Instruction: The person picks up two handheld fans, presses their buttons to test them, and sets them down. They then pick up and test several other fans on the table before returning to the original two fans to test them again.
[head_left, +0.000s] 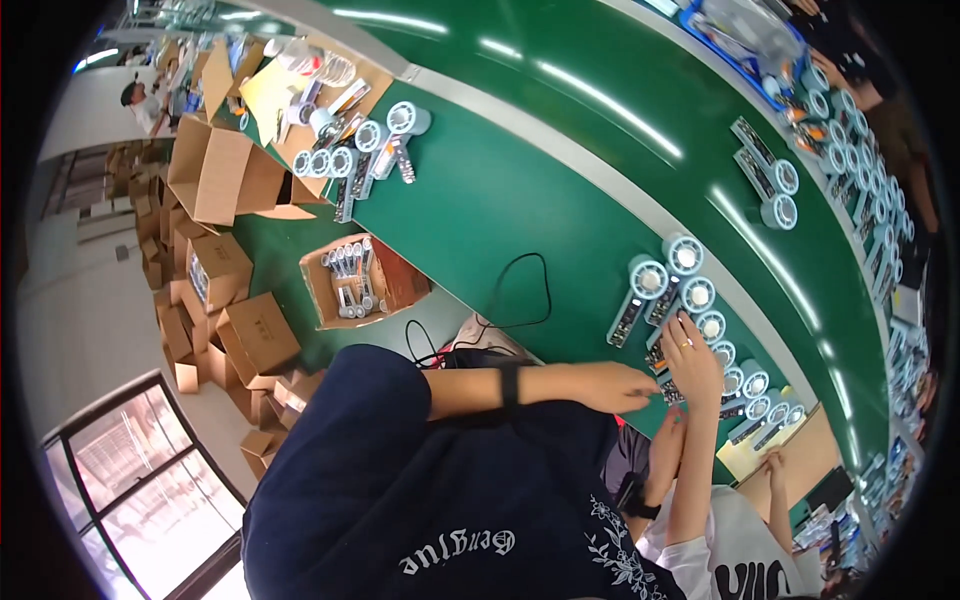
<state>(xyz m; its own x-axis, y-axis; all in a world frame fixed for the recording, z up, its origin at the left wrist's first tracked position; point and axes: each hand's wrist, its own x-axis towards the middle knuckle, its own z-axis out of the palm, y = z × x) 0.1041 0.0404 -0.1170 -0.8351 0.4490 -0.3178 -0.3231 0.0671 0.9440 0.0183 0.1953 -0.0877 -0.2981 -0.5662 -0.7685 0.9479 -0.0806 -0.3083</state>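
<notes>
My left hand (622, 388), below a black wristband, reaches right along the table edge. Its fingers are curled and pressed together at the open handle of a handheld fan (672, 393). A hand with a black watch, which seems to be my right hand (667, 446), lies close to the same handle; another forearm crosses it and hides its fingers. That forearm runs into a white sleeve and seems a co-worker's. Its ringed hand (692, 365) rests over several light-blue handheld fans (648, 280) with round heads and bare circuit boards in their handles.
The green table (500, 190) has a raised pale divider (560, 150). More fans (368, 136) lie at far left, others (780, 195) beyond the divider. An open carton (400, 280) holds parts beside a black cable (547, 290). Cartons (258, 332) pile at left. A co-worker (740, 540) sits at right.
</notes>
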